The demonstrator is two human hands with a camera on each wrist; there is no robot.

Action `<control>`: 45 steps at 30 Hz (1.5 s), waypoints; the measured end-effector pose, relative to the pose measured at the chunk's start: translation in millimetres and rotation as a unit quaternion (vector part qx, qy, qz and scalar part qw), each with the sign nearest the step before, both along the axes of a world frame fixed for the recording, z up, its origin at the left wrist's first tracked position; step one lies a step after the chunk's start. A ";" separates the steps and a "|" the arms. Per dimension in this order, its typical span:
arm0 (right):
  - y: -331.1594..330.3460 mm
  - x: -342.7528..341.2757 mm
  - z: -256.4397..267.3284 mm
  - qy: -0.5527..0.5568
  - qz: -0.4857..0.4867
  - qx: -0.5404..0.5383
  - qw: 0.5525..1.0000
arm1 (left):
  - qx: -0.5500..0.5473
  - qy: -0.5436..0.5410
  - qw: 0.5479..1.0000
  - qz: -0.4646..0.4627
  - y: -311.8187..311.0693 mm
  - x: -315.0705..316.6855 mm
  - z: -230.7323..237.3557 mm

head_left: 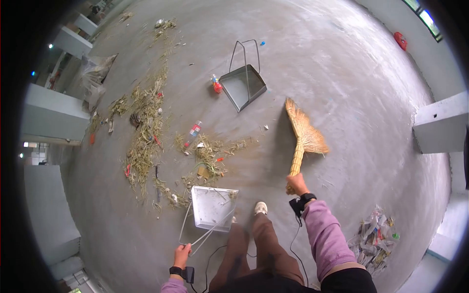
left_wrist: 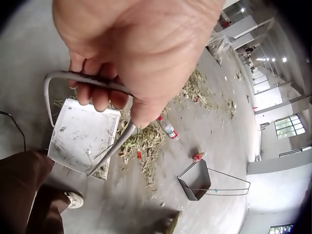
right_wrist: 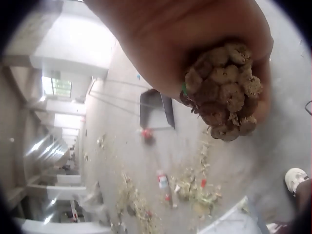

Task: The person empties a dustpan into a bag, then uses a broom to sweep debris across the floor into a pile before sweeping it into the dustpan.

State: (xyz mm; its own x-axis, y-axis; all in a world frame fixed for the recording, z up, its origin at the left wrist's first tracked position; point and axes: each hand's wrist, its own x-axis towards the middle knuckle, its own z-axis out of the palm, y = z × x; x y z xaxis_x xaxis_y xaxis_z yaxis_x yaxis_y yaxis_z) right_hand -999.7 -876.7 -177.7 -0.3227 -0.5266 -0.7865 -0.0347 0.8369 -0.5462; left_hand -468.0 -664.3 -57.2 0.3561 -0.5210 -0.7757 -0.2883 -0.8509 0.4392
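Observation:
My left hand [head_left: 181, 255] grips the wire handle of a white dustpan [head_left: 215, 206]; in the left wrist view the hand's fingers [left_wrist: 101, 97] curl round that handle [left_wrist: 73, 75]. The pan's inside shows dirt specks and a few straws. My right hand [head_left: 298, 184] holds a straw broom [head_left: 308, 133] by the end of its handle, bristles pointing away from me and clear of the litter. The handle's bundled stalk ends [right_wrist: 226, 92] fill the right fist. Straw litter [head_left: 207, 156] lies just beyond the white dustpan, with a plastic bottle [head_left: 194, 132] beside it.
A grey dustpan [head_left: 244, 88] stands farther ahead, a red-labelled bottle [head_left: 216, 85] touching its left side. A long band of straw and scraps [head_left: 146, 127] runs along the left. Plastic rubbish [head_left: 376, 239] is heaped at the right. Pillars [head_left: 53, 117] stand at the left edge.

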 end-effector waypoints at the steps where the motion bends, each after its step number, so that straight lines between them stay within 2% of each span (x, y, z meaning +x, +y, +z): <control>1: 6.3 14.3 3.9 0.003 0.019 0.007 1.000 | -0.001 -0.001 1.000 0.003 3.1 -2.3 0.8; 2: 15.7 26.8 9.9 0.006 0.038 0.014 0.999 | -0.002 -0.002 1.000 0.005 5.4 -5.3 0.8; 4: 49.3 44.7 -16.6 0.035 0.125 -0.014 0.991 | -0.004 -0.002 1.000 0.019 7.6 -14.2 1.9; 6: 80.0 59.7 -15.2 0.086 0.218 -0.027 0.972 | -0.004 -0.005 1.000 0.025 10.9 -20.9 2.5; 8: 110.3 70.5 -9.3 0.067 0.301 0.002 0.951 | -0.003 -0.010 1.000 0.026 18.3 -24.0 -0.2; 10: 121.8 84.8 43.9 0.036 0.317 -0.003 0.948 | -0.002 -0.015 0.999 0.031 24.8 -28.3 -2.4; 13: 108.8 93.9 117.0 -0.130 0.351 0.046 0.926 | 0.005 -0.015 0.999 0.035 31.5 -29.9 -4.8; 16: 106.2 91.7 156.7 -0.206 0.283 0.033 0.936 | 0.000 0.007 0.999 0.053 42.5 -29.5 -9.7; 19: 123.9 76.6 160.4 -0.205 0.242 0.073 0.945 | 0.004 0.018 0.997 0.069 52.9 -26.1 -8.8; 22: 131.7 63.8 192.7 -0.216 0.170 0.117 0.954 | 0.004 0.034 0.995 0.093 74.2 -20.8 -11.2; 25: 139.0 51.9 199.8 -0.177 0.148 0.100 0.968 | 0.002 0.045 0.991 0.124 94.9 -15.3 -19.7; 29: 132.6 52.3 199.5 -0.206 0.034 0.129 0.970 | 0.019 0.037 0.993 0.108 118.2 -1.4 -32.9; 32: 133.8 68.8 157.3 -0.200 0.030 0.154 0.967 | -0.006 0.049 0.988 0.146 126.7 1.5 -28.1; 34: 143.1 109.5 144.6 -0.130 0.125 0.181 0.967 | -0.020 0.064 0.984 0.164 136.9 4.8 -35.3; 35: 151.8 130.4 136.6 -0.154 0.136 0.191 0.960 | -0.027 0.071 0.982 0.172 141.6 6.0 -37.8; 36: 165.7 145.8 114.3 -0.157 0.174 0.154 0.960 | -0.021 0.066 0.983 0.168 147.1 6.8 -37.7; 37: 176.0 158.6 98.0 -0.152 0.286 0.073 0.943 | -0.015 0.062 0.984 0.165 150.2 7.0 -37.8; 40: 167.4 198.7 108.0 -0.122 0.467 -0.031 0.875 | -0.007 0.046 0.987 0.157 155.2 10.5 -36.6; 42: 146.4 212.8 138.9 -0.199 0.305 0.085 0.927 | -0.014 0.037 0.985 0.169 159.2 17.2 -34.6; 43: 139.5 217.5 157.7 -0.233 0.218 0.142 0.937 | -0.021 0.037 0.982 0.184 164.1 20.0 -39.9; 45: 130.1 208.3 183.7 -0.283 0.170 0.164 0.930 | -0.034 0.038 0.979 0.199 172.6 25.8 -52.1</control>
State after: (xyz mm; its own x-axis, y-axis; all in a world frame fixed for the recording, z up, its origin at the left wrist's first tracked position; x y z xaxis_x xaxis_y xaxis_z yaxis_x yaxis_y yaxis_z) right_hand -791.3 -746.6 6.0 0.3330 -0.2245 -0.9158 -0.1125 0.9549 -0.2750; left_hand -442.3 -491.7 -109.3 0.4840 -0.4034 -0.7766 0.0959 -0.8576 0.5052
